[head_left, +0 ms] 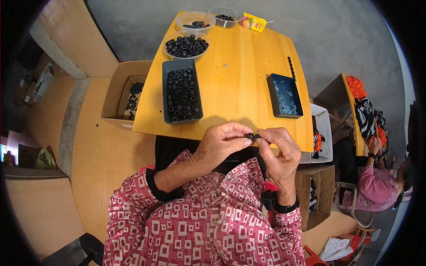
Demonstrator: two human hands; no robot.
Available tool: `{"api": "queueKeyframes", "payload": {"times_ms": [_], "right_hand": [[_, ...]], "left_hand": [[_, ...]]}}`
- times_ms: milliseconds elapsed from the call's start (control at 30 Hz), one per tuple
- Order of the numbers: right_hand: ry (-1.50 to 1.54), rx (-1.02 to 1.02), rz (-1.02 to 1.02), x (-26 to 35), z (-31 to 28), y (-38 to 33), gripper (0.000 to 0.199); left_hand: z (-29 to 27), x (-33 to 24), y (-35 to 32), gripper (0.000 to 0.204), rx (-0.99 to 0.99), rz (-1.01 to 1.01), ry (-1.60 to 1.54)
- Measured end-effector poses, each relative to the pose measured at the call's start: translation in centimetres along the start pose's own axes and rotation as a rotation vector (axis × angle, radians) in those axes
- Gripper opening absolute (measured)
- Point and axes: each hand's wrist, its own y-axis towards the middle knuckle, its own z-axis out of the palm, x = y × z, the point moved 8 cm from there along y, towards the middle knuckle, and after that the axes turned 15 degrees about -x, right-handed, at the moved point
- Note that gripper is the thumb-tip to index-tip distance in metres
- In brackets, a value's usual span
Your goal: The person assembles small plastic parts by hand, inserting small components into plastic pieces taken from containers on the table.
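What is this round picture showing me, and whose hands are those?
There's no machine here: you see a person's own bare left hand and right hand. This single picture comes from a wide fisheye camera on their head, looking down, so straight edges bend. On the yellow table are a long dark tray of black pieces, three clear bowls, a smaller tray with tiny pale bits, a black strip and a drink carton. The fingertips of both hands pinch something small and black.
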Motion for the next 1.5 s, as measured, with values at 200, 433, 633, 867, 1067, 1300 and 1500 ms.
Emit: {"api": "queueKeyframes", "payload": {"times_ms": [200, 433, 633, 867, 1067, 1300, 1500], "right_hand": [[-0.037, 0.028, -0.025, 0.4, 0.3, 0.0, 0.019], [-0.081, 0.044, -0.072, 0.7, 0.5, -0.1, 0.021], [-0.109, 0.064, -0.063, 0.5, 1.0, -0.6, 0.025], [0.031, 0.059, 0.023, -1.0, 1.7, -1.8, 0.037], [-0.059, 0.062, -0.067, -1.2, 2.1, -2.0, 0.033], [-0.051, 0.102, -0.037, -0.9, 2.2, -1.8, 0.031], [-0.118, 0.016, -0.047, -0.8, 2.1, -1.7, 0.042]], "left_hand": [[0.0, 0.0, 0.0, 0.021, -0.004, 0.009, 0.021], [-0.1, 0.1, 0.0, 0.022, -0.008, 0.020, 0.021], [-0.4, 0.1, 0.1, 0.026, -0.031, 0.026, 0.017], [-0.5, 0.6, 0.1, 0.027, -0.047, -0.053, -0.047], [-0.5, 0.9, 0.0, 0.024, -0.025, -0.093, -0.025], [-0.3, 0.4, 0.2, 0.023, 0.000, -0.081, 0.042], [-0.7, 1.1, 0.5, 0.024, -0.043, -0.131, -0.042]]}}
